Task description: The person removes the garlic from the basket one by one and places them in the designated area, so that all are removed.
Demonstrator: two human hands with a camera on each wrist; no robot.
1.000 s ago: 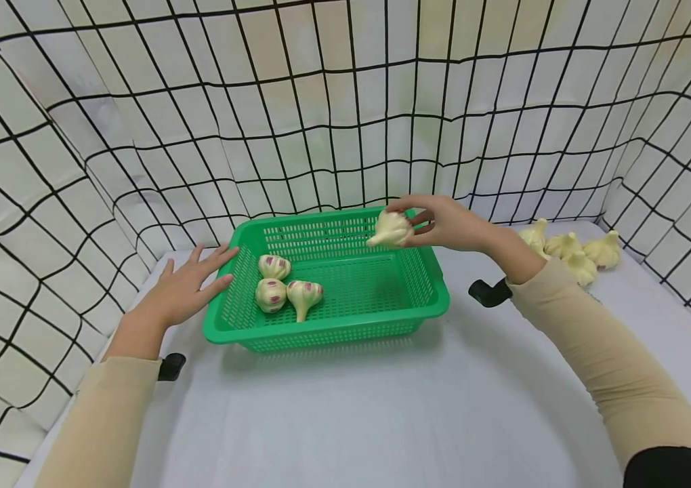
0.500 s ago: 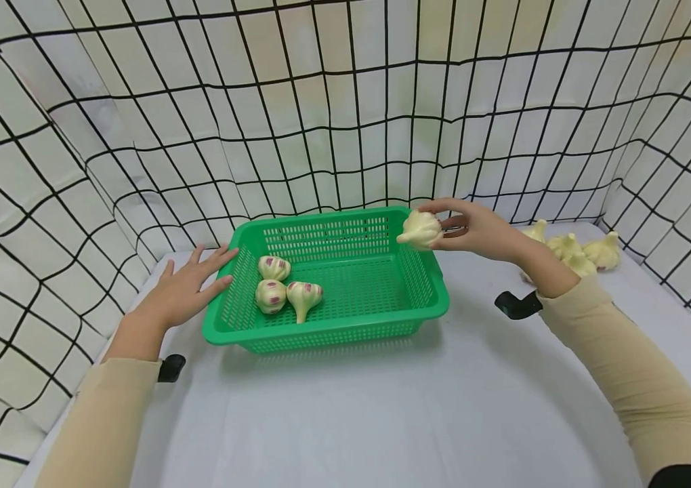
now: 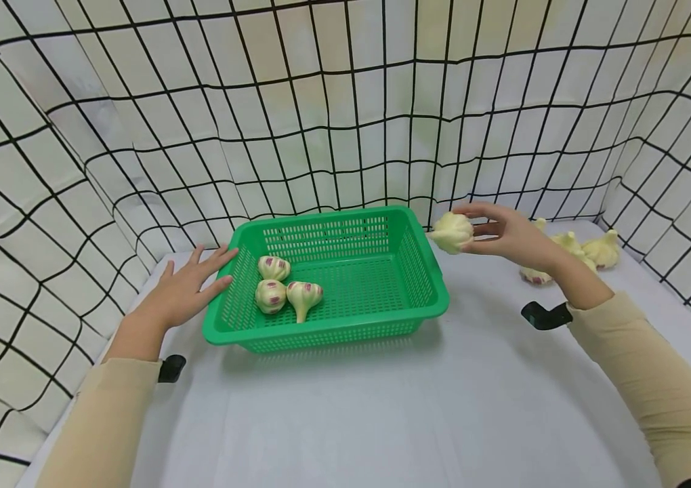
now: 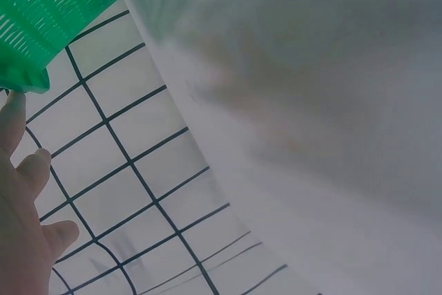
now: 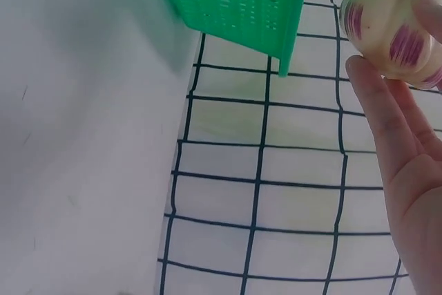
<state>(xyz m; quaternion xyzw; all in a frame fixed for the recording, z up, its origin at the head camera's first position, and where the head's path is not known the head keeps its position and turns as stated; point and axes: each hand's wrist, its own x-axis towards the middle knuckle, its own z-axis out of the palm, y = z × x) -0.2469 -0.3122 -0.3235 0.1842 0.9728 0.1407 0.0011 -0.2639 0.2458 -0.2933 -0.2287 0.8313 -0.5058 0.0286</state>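
A garlic bulb point(image 3: 452, 233) is held between the fingers and thumb of my right hand point(image 3: 507, 236), in the air just right of the green plastic basket point(image 3: 333, 333). Purple streaks show on this bulb point(image 5: 394, 29) in the right wrist view. My left hand point(image 3: 183, 288) lies with spread, straight fingers at the basket's left rim, its fingertips on the edge. Inside the basket, at its left end, are three garlic bulbs: one bulb point(image 3: 274, 268) at the back, another bulb point(image 3: 270, 296) in front of it, and a third bulb point(image 3: 305, 298) beside that with its stem toward me.
Several more garlic bulbs point(image 3: 601, 249) lie in a pile at the far right, partly hidden behind my right hand and wrist. A white cloth covers the table point(image 3: 345, 413). White walls with a black grid net point(image 3: 358, 102) enclose the back and sides.
My right hand has carried the garlic bulb rightward, from above the basket to beyond its right rim. The left hand, the basket and the three bulbs in it have stayed put.
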